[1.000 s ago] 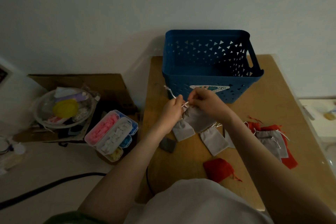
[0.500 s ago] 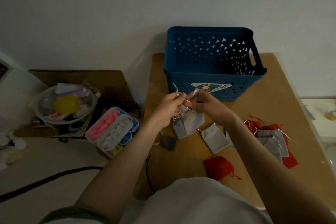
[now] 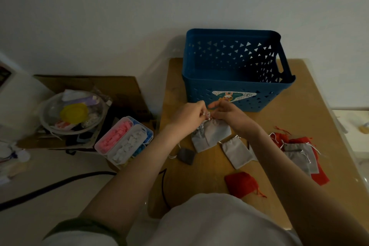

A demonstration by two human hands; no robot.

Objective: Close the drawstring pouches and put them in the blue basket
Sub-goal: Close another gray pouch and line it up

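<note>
A grey drawstring pouch [image 3: 217, 131] hangs just above the wooden table [image 3: 311, 106], in front of the blue basket [image 3: 235, 90]. My left hand [image 3: 189, 115] and my right hand [image 3: 227, 113] meet at its gathered mouth and pinch its white strings. Under it lies a second grey pouch [image 3: 199, 141]. Another grey pouch [image 3: 237, 153] lies flat to the right. A red pouch [image 3: 242, 183] lies near the front edge. A heap of grey and red pouches [image 3: 299, 152] sits past my right forearm. The basket's inside looks empty.
A dark small pad [image 3: 186, 156] lies by my left wrist. Left of the table stand a compartment box of pink and white pieces [image 3: 121, 142] and a clear bowl of clutter [image 3: 73, 114] on cardboard. A black cable [image 3: 60, 183] runs across the floor.
Both hands have come closer together at the pouch's mouth, and the loose string that stuck out left of my left hand no longer shows. The pouch hangs slightly lower than before.
</note>
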